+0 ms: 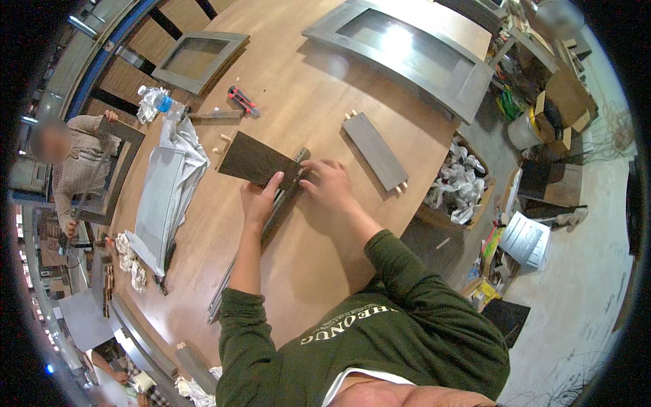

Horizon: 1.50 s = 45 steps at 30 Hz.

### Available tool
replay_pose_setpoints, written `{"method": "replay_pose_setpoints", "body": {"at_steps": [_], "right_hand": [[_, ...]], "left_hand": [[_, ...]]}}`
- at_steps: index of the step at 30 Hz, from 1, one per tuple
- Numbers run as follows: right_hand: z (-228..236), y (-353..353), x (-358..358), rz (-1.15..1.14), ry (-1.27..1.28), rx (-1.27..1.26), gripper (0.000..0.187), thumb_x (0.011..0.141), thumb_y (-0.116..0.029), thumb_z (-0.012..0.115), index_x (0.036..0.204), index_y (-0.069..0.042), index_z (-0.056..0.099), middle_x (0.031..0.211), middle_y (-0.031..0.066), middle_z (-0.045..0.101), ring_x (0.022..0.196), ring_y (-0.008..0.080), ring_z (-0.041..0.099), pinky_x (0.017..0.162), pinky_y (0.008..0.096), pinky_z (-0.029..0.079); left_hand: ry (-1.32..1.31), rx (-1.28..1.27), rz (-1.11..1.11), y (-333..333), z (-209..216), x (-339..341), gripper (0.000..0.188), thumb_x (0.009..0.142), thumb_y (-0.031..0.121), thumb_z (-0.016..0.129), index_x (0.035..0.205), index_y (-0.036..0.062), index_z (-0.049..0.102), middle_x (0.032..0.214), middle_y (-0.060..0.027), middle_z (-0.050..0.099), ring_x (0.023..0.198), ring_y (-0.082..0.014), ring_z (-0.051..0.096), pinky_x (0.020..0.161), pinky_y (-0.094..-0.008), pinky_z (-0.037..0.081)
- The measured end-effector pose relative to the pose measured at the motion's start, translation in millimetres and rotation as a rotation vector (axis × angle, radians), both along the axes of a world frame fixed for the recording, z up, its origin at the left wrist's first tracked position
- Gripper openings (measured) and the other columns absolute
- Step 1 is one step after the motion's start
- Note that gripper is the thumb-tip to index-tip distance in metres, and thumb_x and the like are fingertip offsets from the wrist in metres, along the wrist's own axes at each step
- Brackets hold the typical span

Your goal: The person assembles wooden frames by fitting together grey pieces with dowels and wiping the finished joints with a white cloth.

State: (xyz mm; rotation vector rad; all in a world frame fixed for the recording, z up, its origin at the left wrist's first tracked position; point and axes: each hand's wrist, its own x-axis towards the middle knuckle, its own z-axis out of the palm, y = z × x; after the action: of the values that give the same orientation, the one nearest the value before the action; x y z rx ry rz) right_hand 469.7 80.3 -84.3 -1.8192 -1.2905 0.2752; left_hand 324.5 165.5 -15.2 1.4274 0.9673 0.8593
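Head view — left hand grips dark board.

**Left hand and right hand near each other**

Left thumb extended up and right, other digits mostly hidden; right fingers bent, pointing left, right thumb apart below; forearms bare, converging from dark-green sleeves.

dark board; pegged left end; right end at slender grey rail
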Motion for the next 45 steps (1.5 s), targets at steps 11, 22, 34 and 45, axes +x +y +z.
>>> {"method": "replay_pose_setpoints", "body": {"at_steps": [11,22,34,45], "right_hand": [[1.1,0.9,0.3,0.053,-0.120,0.015,0.030,0.074,-0.038,0.063,0.098,-0.020,0.062,0.093,0.0039,0.061,0.099,0.0268,0.052,0.092,0.0433,0.033],[-3.0,4.2,-0.8,0.056,-0.099,-0.015,0.030,0.072,-0.032,0.066,0.098,-0.017,0.063,0.094,0.0056,0.061,0.101,0.0275,0.051,0.092,0.0402,0.033],[0.1,7.8,-3.2,0.075,-0.101,0.014,0.034,0.070,-0.031,0.067,0.099,-0.014,0.062,0.096,0.0055,0.060,0.102,0.0277,0.050,0.092,0.0393,0.032],[37.5,17.3,10.4,0.298,-0.153,0.048,0.029,0.069,-0.027,0.071,0.094,-0.016,0.062,0.097,0.0027,0.060,0.098,0.0238,0.053,0.097,0.0456,0.028]], "left_hand": [[0.081,0.038,0.001,-2.1,5.2,-14.8,0.015,0.076,0.003,0.067,0.089,-0.0041,0.063,0.085,-0.0069,0.065,0.077,-0.0124,0.060,0.070,-0.0254,0.048],[0.114,0.023,-0.031,-6.6,13.3,-8.9,0.017,0.075,0.000,0.067,0.091,-0.0055,0.062,0.089,-0.0089,0.065,0.080,-0.0124,0.060,0.071,-0.0258,0.048],[0.400,0.734,-0.077,-17.5,4.3,-7.6,0.018,0.075,0.012,0.069,0.086,-0.0014,0.064,0.079,-0.0158,0.065,0.067,-0.0231,0.064,0.057,-0.0292,0.048],[0.254,0.601,0.057,-31.4,48.3,-36.5,0.027,0.078,0.015,0.068,0.101,0.0036,0.059,0.088,-0.0130,0.063,0.077,-0.0214,0.060,0.066,-0.0296,0.047]]}}
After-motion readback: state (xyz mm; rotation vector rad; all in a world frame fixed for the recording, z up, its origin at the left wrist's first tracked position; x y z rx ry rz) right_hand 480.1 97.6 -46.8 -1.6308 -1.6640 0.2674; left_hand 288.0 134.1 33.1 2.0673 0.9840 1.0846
